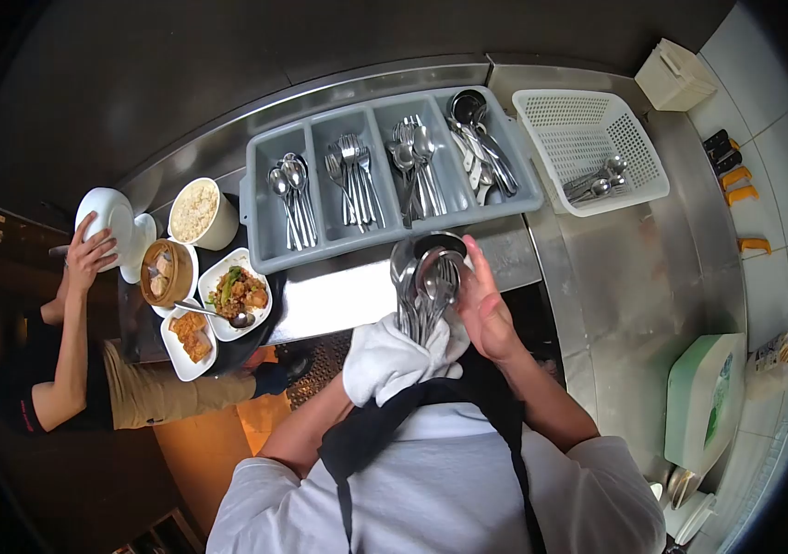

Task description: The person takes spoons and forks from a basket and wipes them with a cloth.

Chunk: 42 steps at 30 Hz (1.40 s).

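Observation:
A bundle of spoons and forks stands up out of a white towel in front of my chest, heads pointing away from me. Under the towel my left hand is wrapped round the handles; its fingers are covered by the cloth. A black ladle bowl shows at the top of the bundle. My right hand is open beside the bundle, fingers stretched out along its right side. Just beyond lies a grey cutlery tray with spoons, forks, mixed cutlery and ladles in separate compartments.
A white perforated basket with several utensils stands right of the tray. At the left, a person's hand holds a white bowl near a rice tub, a bamboo steamer and plates of food. A green-white box sits right.

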Motion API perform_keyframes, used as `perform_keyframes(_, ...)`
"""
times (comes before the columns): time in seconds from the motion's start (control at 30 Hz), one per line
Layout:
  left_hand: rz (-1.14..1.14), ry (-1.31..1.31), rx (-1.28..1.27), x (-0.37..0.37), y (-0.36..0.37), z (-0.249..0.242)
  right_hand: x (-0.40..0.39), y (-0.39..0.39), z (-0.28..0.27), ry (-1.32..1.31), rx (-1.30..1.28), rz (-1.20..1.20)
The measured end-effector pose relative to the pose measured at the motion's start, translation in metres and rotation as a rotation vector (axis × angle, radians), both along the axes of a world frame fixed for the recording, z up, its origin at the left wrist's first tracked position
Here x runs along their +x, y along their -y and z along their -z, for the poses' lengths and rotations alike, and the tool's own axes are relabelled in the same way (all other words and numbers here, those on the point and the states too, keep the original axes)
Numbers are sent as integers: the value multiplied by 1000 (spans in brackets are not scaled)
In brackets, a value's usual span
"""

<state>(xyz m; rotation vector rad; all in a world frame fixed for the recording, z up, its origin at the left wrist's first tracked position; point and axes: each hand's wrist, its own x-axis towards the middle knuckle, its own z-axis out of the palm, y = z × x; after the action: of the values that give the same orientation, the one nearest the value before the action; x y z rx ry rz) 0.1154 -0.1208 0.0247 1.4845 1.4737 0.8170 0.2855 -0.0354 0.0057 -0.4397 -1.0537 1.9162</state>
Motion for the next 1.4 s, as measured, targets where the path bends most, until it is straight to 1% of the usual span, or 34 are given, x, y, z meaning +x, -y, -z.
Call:
perform_keyframes(0.03,52,102,17,-3,-8,-23,1,-4,2,93,65,-162)
perform_keyframes(0.07,56,346,-115,-11,-16,-59,4,-9,7,185,129,-321)
perform_keyframes(0.1,55,427,-120,-20,-19,-79,6,-16,12,278,195,-479)
perform_keyframes(0.13,42,438,-46,-29,-22,-94,5,-27,18,423,551,-556)
perform_keyframes(0.17,30,441,26,-38,-23,-110,4,-37,-13,588,670,-658)
perform_keyframes(0.23,-18,405,170,-54,-23,-130,4,-62,-87,735,569,-806)
perform_keyframes(0.3,-81,346,315,-67,-22,-143,13,-87,-129,662,920,-546)
perform_keyframes(0.37,-155,273,443,-79,-18,-153,16,-82,-170,665,892,-581)
perform_keyframes(0.4,-189,234,505,-84,-16,-157,17,-81,-180,669,879,-600)
perform_keyframes(0.43,-229,193,557,-89,-14,-159,18,-81,-172,692,847,-686)
perform_keyframes(0.5,-301,114,657,-99,-10,-164,20,-81,-134,737,782,-860)
perform_keyframes(0.57,-381,29,738,-110,-5,-166,38,-81,-78,977,937,-1015)
perform_keyframes(0.63,-445,-41,792,-119,-1,-165,57,-81,-52,1048,1032,-1040)
perform_keyframes(0.73,-516,-144,854,-127,7,-165,98,-91,-86,432,480,-851)
perform_keyframes(0.77,-532,-177,866,-128,8,-164,110,-91,-90,249,193,-563)
perform_keyframes(0.8,-541,-204,875,-127,10,-161,109,-97,-94,-99,-47,-482)
perform_keyframes(0.83,-553,-233,887,-126,12,-157,102,-102,-95,-91,-203,-349)
perform_keyframes(0.97,-548,-365,933,-119,23,-135,85,-93,-135,380,794,-129)
perform_keyframes(1.0,-535,-404,941,-116,24,-128,84,-90,-137,414,893,-100)
perform_keyframes(1.03,-500,-442,948,-110,25,-121,83,-87,-129,404,859,-80)
perform_keyframes(1.07,-455,-482,965,-105,24,-113,83,-84,-118,354,725,-62)
perform_keyframes(1.13,-346,-552,999,-93,25,-100,74,-79,-85,165,310,-46)
perform_keyframes(1.17,-276,-540,967,-86,24,-92,65,-73,-70,126,195,-47)
perform_keyframes(1.2,-185,-500,840,-74,18,-89,53,-64,-59,144,163,-70)
perform_keyframes(1.27,-23,-285,435,-56,6,-97,30,-46,-44,174,144,-147)
perform_keyframes(1.3,-5,-73,228,-43,-3,-86,16,-43,-37,174,124,-192)
perform_keyframes(1.33,-72,302,115,-31,-8,-54,5,-41,-34,160,99,-244)
perform_keyframes(1.37,-137,671,-5,-19,-13,-35,-7,-42,-29,147,67,-288)
perform_keyframes(1.4,-69,661,-1,-11,-22,-34,-18,-42,-24,145,63,-296)
